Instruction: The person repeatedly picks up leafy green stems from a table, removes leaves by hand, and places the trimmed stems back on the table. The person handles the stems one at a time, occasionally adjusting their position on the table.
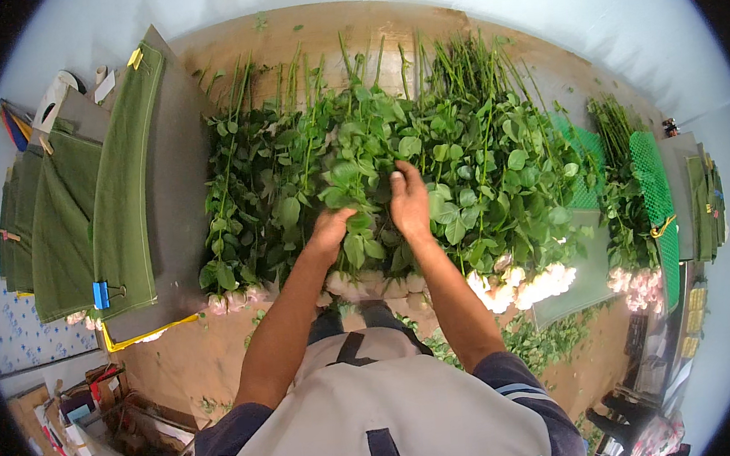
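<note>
Many long-stemmed roses (481,148) lie side by side on a wooden table (317,23), their cut stems pointing to the far edge and their pale pink blooms (546,286) at my side. My left hand (331,232) is in the middle of the leaves, its fingers partly hidden by foliage; whether it grips a stem cannot be told. Just to the right, my right hand (410,200) reaches into the same foliage with bent fingers, touching leaves near a stem. Between the two hands are green rose leaves (349,178).
Upright boards with green cloth (120,176) and a blue binder clip (101,295) stand at the left. At the right are green plastic mesh (656,205) and another rose bunch (627,207). Fallen leaves (544,342) litter the floor. A person's legs (617,414) show at lower right.
</note>
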The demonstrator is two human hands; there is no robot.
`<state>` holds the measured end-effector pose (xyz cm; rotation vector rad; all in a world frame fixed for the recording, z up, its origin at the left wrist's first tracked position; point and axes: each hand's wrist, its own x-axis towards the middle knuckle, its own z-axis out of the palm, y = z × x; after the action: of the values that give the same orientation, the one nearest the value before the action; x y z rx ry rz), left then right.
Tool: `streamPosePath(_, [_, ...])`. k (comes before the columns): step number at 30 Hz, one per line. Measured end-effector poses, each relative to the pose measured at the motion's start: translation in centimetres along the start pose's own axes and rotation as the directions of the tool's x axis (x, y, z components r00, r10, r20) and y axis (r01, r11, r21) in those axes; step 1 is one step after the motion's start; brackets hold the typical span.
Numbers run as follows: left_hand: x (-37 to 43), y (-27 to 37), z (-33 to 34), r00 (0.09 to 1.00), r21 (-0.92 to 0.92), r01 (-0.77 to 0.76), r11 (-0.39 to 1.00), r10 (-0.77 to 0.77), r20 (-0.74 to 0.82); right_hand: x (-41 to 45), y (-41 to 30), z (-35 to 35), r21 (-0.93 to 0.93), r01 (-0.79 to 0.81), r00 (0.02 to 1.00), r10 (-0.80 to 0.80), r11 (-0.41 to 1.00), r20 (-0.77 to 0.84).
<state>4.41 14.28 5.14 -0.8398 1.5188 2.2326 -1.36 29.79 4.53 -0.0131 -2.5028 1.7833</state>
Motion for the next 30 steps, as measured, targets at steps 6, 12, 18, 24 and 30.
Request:
streamPosePath(6, [-0.2, 2.7, -0.9, 0.999, -0.001, -0.013, 1.0, 0.013, -0.035, 0.9, 2.5, 0.0, -0.177, -0.073, 0.989, 0.094, 0.981, 0.113])
streamPosePath(12, [-1.7, 4.7, 0.4, 0.987, 0.097, -0.163, 0.982, 0.162, 0.026, 1.9, 2.9, 2.6, -0.234, -0.18, 0.944, 0.235, 0.955, 0.234])
streamPosePath(18, [-5.5, 3.1, 1.1, 0.945, 0.3, -0.325, 0.897, 0.293, 0.149, 3.5, 4.6, 3.5, 0.221, 0.014, 0.998, 0.0, 0.975, -0.062])
streamPosePath(24, [-9.1, 2.6, -3.2, 0.953, 0.179, -0.287, 0.941, 0.3, -0.048, 5.3, 5.4, 2.6, 0.24, -0.326, 0.945, 0.324, 0.914, 0.05])
streamPosePath(30, [-10.2, 3.3, -3.9, 0.944, 0.203, -0.166, 0.965, 0.215, -0.25, 2.1, 5.3, 4.1, 0.126, -0.076, 0.996, 0.081, 0.989, -0.032])
